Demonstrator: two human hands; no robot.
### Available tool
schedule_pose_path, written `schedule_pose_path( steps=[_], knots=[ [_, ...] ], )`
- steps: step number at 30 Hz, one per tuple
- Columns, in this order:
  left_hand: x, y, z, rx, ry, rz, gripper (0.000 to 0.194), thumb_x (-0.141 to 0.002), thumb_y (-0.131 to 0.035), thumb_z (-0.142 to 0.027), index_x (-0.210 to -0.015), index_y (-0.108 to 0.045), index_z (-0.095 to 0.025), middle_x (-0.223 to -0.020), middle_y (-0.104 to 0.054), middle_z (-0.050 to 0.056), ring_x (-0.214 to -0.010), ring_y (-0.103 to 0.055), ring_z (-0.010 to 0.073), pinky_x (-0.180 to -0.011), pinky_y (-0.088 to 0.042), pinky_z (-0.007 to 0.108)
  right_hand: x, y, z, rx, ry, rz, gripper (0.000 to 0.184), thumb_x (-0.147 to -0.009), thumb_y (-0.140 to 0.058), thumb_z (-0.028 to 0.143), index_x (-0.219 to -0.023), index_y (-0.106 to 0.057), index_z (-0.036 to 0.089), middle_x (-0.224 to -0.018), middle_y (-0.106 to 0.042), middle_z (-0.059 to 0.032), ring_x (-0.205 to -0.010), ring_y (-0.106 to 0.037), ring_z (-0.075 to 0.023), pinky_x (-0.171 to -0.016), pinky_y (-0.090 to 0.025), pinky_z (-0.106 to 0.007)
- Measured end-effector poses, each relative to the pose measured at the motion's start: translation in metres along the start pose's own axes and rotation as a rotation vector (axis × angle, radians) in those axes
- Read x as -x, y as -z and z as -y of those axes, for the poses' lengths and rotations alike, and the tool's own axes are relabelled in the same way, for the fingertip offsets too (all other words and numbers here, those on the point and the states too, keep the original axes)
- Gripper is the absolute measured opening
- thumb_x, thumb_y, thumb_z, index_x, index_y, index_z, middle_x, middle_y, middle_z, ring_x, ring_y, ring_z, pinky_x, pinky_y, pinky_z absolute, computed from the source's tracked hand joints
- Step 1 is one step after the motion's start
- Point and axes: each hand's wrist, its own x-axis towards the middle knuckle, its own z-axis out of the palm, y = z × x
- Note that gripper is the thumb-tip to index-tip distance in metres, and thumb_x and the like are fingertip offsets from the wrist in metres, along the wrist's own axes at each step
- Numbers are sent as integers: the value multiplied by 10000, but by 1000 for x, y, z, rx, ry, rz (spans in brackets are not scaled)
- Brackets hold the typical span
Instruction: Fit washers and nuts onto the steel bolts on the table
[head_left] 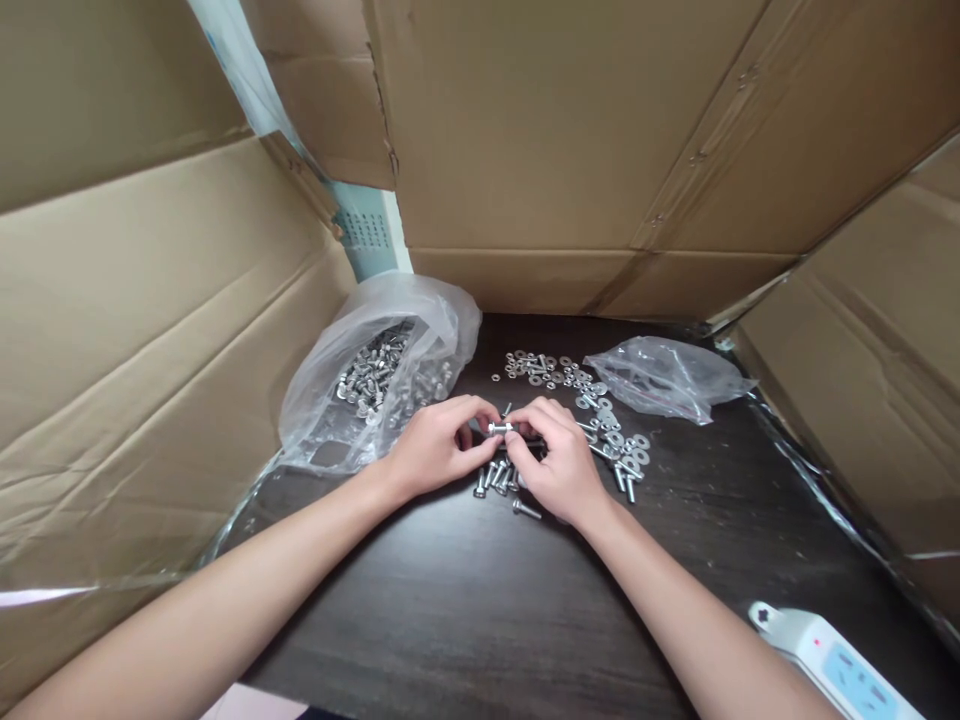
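Note:
Between my two hands, a small silver bolt lies level just above the table. My left hand pinches its left end between thumb and fingers. At its right end, my right hand grips with thumb and fingertips; whether a nut or washer is under those fingers is hidden. Several loose bolts lie on the dark table below the hands, and a single bolt rests a little nearer. Beyond my right hand spread many flat washers, small nuts and more bolts.
At the left stands an open clear plastic bag filled with bolts. A flattened plastic bag lies at the back right. Cardboard walls enclose the dark table. A white power strip sits by my right forearm.

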Motion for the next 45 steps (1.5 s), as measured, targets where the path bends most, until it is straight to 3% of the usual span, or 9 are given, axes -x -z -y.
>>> schedule_pose_path(
  steps=[8, 17, 27, 33, 45],
  knots=[
    [0, 0, 1, 9, 10, -17, 102, -877, -686, -207, -976, -674, -185, -866, -716, -5, -590, -620, 81, -605, -510, 200, 2, 2, 1, -60, 22, -23, 203, -863, -563, 161, -1039, -645, 221, -863, -615, -35, -847, -587, -226, -783, -450, -391],
    [0, 0, 2, -28, -9, -20, 71, -858, -689, -194, -928, -681, -182, -818, -696, -12, -609, -612, 88, -612, -496, 201, 2, -1, -2, 28, 16, -10, 81, -868, -580, 190, -856, -654, 220, -866, -646, -46, -858, -595, -241, -798, -440, -419],
    [-1, -1, 2, -36, 7, -8, 83, -867, -686, -208, -945, -693, -182, -801, -683, -15, -572, -584, 82, -605, -486, 207, 3, 4, 3, -46, 39, -72, 275, -786, -544, 121, -975, -706, 238, -939, -622, -58, -917, -616, -253, -839, -480, -439],
    [-1, -1, 1, -42, 10, -12, 71, -867, -688, -207, -934, -687, -184, -804, -687, -17, -556, -578, 80, -607, -488, 213, 2, -1, -2, 62, -5, -70, 193, -802, -543, 116, -829, -699, 227, -904, -619, -57, -881, -590, -249, -852, -449, -456],
    [-1, 0, 1, -43, 6, -10, 75, -863, -683, -189, -939, -683, -184, -810, -693, -16, -589, -603, 90, -615, -486, 214, 3, 2, 1, -2, 54, -82, 282, -784, -533, 78, -945, -727, 206, -923, -624, -61, -903, -601, -248, -846, -459, -437]
  ],
)
